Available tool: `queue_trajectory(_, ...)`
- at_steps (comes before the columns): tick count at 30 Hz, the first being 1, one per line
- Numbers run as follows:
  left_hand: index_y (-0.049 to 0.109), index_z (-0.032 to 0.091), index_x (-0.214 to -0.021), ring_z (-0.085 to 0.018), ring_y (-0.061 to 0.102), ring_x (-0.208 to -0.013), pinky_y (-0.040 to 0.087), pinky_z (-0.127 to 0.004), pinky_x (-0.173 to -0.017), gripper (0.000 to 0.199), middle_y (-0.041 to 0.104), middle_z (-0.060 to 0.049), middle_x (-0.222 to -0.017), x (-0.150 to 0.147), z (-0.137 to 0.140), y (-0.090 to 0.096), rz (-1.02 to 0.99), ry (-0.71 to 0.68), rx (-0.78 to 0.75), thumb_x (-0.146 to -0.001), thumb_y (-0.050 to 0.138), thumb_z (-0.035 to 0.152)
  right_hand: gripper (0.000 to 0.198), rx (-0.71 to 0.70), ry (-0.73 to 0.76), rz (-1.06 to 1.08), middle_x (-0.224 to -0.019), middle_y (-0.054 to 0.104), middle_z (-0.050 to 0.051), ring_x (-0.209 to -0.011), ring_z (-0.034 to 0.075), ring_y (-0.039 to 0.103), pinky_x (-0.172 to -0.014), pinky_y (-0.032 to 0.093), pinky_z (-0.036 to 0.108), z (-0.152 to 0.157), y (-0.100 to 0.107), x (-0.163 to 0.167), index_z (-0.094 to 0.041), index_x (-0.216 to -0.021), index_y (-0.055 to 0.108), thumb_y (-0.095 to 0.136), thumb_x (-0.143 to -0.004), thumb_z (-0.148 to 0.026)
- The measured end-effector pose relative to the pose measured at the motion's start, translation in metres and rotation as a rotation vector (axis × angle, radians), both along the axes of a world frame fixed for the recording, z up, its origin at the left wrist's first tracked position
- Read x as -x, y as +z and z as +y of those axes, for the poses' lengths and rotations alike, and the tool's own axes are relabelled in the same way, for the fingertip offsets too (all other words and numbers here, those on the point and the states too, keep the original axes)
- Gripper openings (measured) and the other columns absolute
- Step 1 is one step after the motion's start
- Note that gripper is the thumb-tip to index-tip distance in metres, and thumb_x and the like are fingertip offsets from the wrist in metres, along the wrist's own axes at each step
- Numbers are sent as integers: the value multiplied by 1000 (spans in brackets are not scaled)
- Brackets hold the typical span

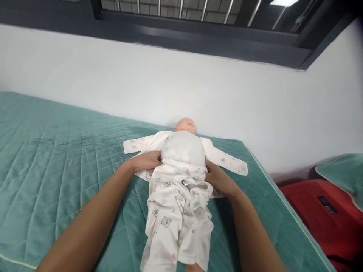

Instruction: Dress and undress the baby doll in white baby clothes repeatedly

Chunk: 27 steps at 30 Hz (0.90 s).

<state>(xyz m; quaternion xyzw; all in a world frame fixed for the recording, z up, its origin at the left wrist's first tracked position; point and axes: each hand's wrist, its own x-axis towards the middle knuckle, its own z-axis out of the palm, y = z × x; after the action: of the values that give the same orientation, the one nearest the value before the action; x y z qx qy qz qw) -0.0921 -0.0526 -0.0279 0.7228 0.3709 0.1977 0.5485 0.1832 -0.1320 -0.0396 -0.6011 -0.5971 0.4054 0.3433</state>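
Note:
A baby doll [185, 125] lies on its back, its head towards the wall. Its pale grey cloth torso [183, 147] is bare between the spread sides of a white long-sleeved baby shirt [228, 161]. White baby pants [167, 204] with small animal prints cover the legs up to the waist; one foot [194, 267] shows at the bottom. At the waistband's left side, my left hand [146, 160] is closed on the pants' edge. My right hand [219, 178] grips the waistband's right side, its fingertips partly hidden by the cloth and the doll.
A green quilted mattress cover [70, 151] spreads under the doll, its edge running down on the right. Beyond that edge stands a red case-like object [314, 211] with green fabric [344, 173] over it. A white wall [113, 79] and a dark barred window frame [170, 36] rise behind.

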Motion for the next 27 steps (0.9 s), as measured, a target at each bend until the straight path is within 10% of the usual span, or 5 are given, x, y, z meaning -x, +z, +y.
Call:
queue_trajectory(10, 66, 15, -104, -22, 66, -95, 52, -36, -87, 38, 73, -8, -102, -4, -6, -10, -354, -67, 279, -66, 64, 10, 48, 87, 27, 396, -98, 75, 6, -88, 26, 70, -78, 54, 37, -9, -2, 5, -20, -123, 63, 70, -76, -28)
queue_trajectory(27, 67, 14, -84, -21, 64, -81, 50, -32, -77, 18, 71, -4, -85, 0, -2, -17, -174, 53, 123, -71, 58, 20, 47, 90, -10, 436, -92, 77, 7, -88, 29, 71, -73, 56, 40, -6, -8, 3, -22, -117, 69, 77, -71, -34)
